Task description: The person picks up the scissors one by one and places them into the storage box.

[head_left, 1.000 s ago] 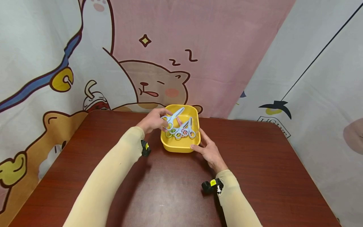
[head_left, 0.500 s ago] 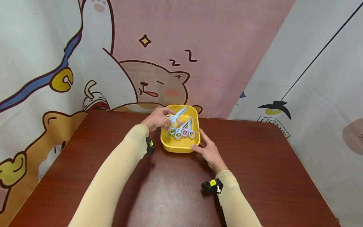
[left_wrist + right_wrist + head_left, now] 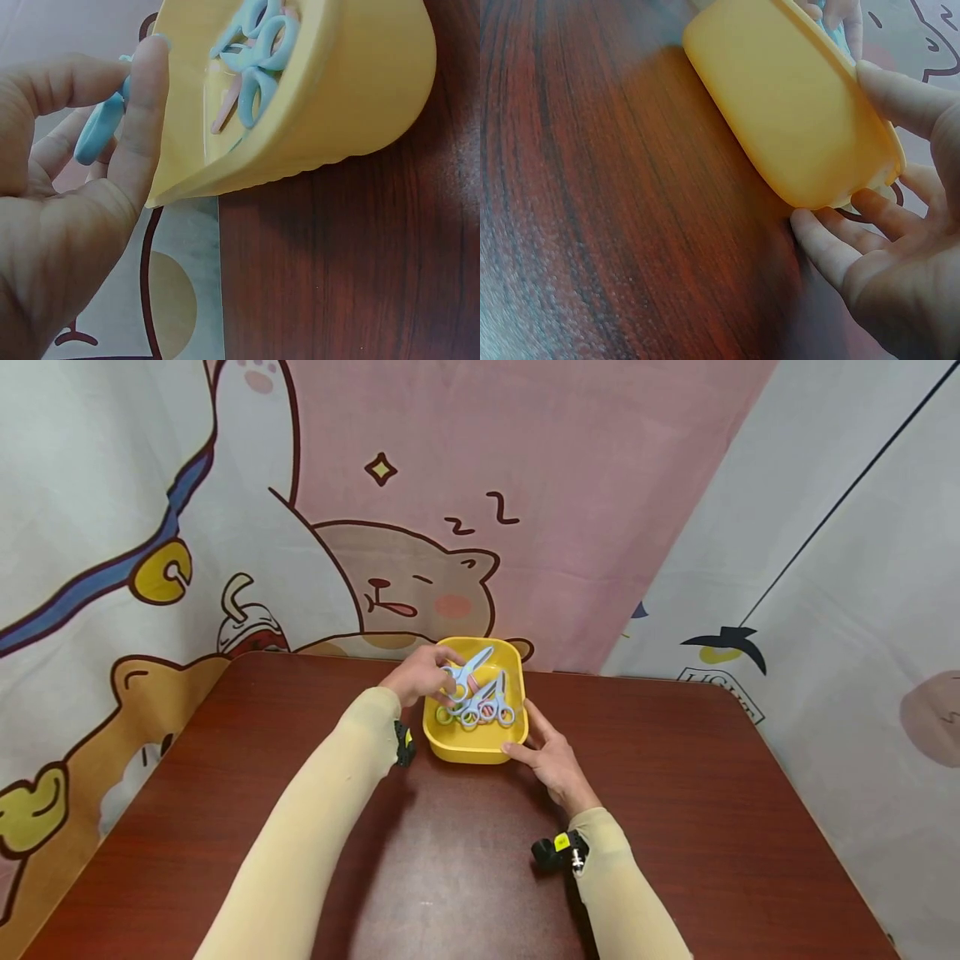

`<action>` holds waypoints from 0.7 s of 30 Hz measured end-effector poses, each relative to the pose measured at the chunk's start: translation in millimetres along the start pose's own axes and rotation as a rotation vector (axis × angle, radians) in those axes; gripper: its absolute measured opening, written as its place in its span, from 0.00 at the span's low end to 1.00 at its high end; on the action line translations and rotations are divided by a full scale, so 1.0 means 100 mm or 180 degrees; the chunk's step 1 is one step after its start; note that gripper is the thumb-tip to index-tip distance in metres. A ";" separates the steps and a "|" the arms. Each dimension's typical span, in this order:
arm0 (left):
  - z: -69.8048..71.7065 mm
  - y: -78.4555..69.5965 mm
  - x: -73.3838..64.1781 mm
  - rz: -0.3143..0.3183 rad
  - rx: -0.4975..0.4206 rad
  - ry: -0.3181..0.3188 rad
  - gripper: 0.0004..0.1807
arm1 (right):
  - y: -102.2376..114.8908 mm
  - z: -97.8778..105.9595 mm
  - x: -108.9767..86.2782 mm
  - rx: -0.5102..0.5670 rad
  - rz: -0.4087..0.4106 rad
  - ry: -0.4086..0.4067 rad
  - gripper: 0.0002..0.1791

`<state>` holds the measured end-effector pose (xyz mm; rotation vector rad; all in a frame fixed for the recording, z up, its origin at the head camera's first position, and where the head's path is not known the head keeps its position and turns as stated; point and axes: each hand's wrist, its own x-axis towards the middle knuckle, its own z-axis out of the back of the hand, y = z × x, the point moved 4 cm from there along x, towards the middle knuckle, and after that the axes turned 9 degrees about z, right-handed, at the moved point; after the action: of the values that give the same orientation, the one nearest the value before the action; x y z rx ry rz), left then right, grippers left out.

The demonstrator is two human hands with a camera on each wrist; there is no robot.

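Note:
A yellow plastic basket (image 3: 468,754) stands at the back middle of the table. My left hand (image 3: 422,675) reaches over its left side and pinches a pair of light blue scissors (image 3: 477,663) by the handle, blades slanting up and to the right. The left wrist view shows the blue handle (image 3: 101,129) between thumb and fingers. Below, more blue scissors (image 3: 500,700) lie in the basket, with green handles (image 3: 443,716) and pink parts partly covered. My right hand (image 3: 557,766) grips the basket's near right corner, thumb at the rim and fingers along the outer wall (image 3: 780,105).
The brown wooden table (image 3: 675,827) extends to both sides and toward me. Right behind the basket hangs a printed cloth (image 3: 570,510) with cartoon animals. A small black camera (image 3: 553,852) sits on my right wrist, another (image 3: 405,745) on my left.
My left hand has shifted slightly to the right with the blue scissors, farther over the basket. The right hand and the basket have stayed in place.

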<state>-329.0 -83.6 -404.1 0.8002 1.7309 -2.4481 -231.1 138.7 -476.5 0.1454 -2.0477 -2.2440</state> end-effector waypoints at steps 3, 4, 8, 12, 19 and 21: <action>-0.01 0.01 0.01 0.0023 0.0011 0.0005 0.30 | 0.00 0.00 0.00 0.0017 0.0006 0.0013 0.49; -0.01 0.01 0.02 0.0032 0.0011 0.0005 0.30 | 0.00 0.00 0.00 0.0022 0.0009 0.0017 0.49; -0.04 0.01 0.03 0.0065 0.0039 -0.0021 0.29 | 0.00 0.01 0.00 0.0024 0.0021 0.0031 0.49; -0.05 0.00 0.06 0.0064 0.0062 -0.0041 0.28 | 0.00 0.01 -0.01 0.0029 0.0020 0.0037 0.49; -0.09 -0.02 0.07 0.0090 0.0188 -0.0084 0.26 | -0.02 0.01 0.00 0.0065 0.0019 0.0016 0.50; -0.10 -0.02 0.08 0.0115 0.0228 -0.0100 0.27 | -0.02 0.00 0.00 0.0078 0.0023 0.0019 0.50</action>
<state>-332.8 -72.2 -407.9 0.7876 1.6125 -2.4978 -231.3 139.2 -478.6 0.1463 -2.0698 -2.2121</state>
